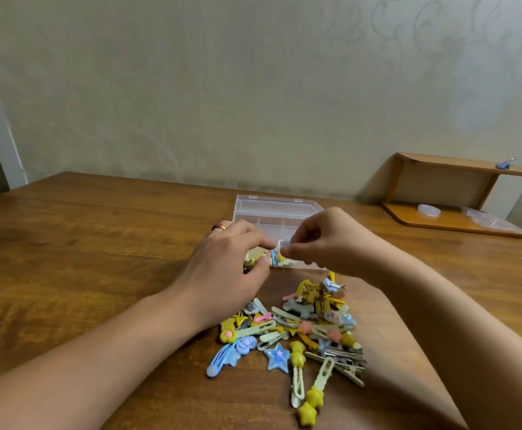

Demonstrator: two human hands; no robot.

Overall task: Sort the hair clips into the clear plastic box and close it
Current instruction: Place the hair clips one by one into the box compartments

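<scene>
Sorting under way, judged well short of done. A big heap of pastel plastic and metal hair clips (300, 333) lies on the near side of the brown wooden table (98, 243), unsorted. Clear plastic box (276, 212) sits just beyond, lid open and tipped toward the far wall. A few yellow and blue clips show in its near compartment; the far compartments look bare. Left hand (228, 265) and right hand (328, 240) meet over the near edge, fingertips pinched together on one small clip (280, 243). Closing not yet begun.
</scene>
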